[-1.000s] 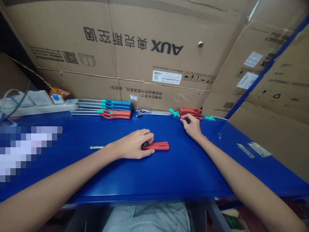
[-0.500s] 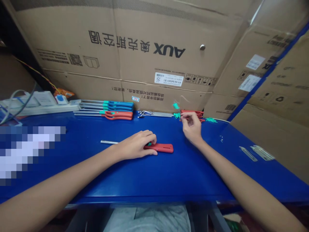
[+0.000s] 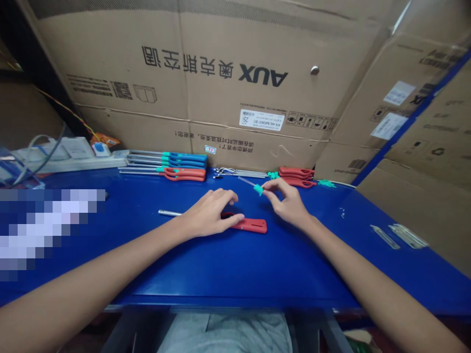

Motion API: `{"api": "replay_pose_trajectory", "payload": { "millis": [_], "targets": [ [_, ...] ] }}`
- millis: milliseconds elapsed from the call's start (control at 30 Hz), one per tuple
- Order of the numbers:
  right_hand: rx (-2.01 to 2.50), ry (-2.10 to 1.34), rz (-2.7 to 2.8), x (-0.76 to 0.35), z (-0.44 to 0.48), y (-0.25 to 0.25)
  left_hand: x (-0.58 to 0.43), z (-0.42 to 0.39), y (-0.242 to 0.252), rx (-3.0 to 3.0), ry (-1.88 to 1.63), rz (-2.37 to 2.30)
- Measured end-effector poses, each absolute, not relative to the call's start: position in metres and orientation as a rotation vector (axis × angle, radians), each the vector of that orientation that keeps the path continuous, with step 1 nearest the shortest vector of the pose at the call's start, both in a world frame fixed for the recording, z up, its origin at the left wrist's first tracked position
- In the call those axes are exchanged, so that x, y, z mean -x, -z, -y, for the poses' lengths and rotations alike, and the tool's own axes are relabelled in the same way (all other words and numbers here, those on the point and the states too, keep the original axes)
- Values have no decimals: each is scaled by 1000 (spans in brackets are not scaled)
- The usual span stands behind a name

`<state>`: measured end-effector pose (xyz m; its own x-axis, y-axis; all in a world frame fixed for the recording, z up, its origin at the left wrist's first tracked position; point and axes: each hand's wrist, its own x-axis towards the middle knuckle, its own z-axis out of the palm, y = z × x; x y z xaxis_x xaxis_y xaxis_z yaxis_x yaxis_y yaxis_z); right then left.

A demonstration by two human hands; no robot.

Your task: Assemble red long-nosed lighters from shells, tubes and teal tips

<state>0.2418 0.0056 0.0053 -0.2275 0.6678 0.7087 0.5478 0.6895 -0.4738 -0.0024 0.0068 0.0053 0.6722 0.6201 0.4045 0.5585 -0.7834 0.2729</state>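
The handle (image 3: 253, 225) lies flat on the table (image 3: 257, 267) mid-frame, long axis left to right, rod (image 3: 169, 213) poking out left. Our left hand (image 3: 208, 216) curls over its left end, pinning it. Just up-right of that, our right hand (image 3: 290, 206) pinches the teal cap (image 3: 259, 189), its pin (image 3: 246, 181) pointing upper left.

— What was hidden?
— One end of the flat red plastic handle (image 3: 250, 225) and part of the thin metal rod (image 3: 169, 213) were covered by the left hand (image 3: 208, 215).
— And blurred?
— A pixelated patch (image 3: 47, 230) was laid at the left; the small teal plastic piece (image 3: 258, 189) was too small to be identified.
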Motion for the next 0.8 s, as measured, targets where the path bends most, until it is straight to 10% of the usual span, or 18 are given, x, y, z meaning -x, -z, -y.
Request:
{"api": "replay_pose_trajectory", "payload": {
  "millis": [800],
  "targets": [
    [924,-91,2202,-222,13,-1,7,-17,-5,-2843,-1040,-814]
  ]
}}
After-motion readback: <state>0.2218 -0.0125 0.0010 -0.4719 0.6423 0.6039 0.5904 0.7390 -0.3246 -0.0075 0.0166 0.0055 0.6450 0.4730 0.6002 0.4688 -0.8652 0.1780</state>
